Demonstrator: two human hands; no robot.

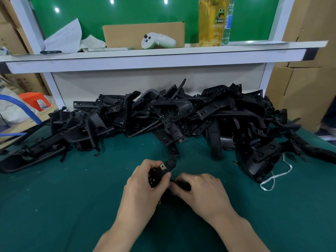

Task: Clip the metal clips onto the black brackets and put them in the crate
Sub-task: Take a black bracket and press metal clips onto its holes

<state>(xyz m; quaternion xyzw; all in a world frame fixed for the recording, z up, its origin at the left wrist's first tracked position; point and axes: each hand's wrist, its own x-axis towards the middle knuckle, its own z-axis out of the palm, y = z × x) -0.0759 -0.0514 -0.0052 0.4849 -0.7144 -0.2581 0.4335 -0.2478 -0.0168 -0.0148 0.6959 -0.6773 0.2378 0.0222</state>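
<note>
Wide green table out front, and across its back edge sprawls the heap of black brackets, tangled and interlocked, so lifting one free will likely drag its neighbours. No crate in view. Down in the near centre, one bracket is up off the cloth between both hands. It looks like light, rigid moulded plastic with smooth faces, best taken by the flat arm rather than the thin edges. The left hand curls round its upper arm, thumb on top; the right hand has fingers bent, pinching the lower end. And the smallest piece, what looks like the metal clip, sits at the left fingertips: springy, sharp-edged, needing a firm push to seat.
</note>
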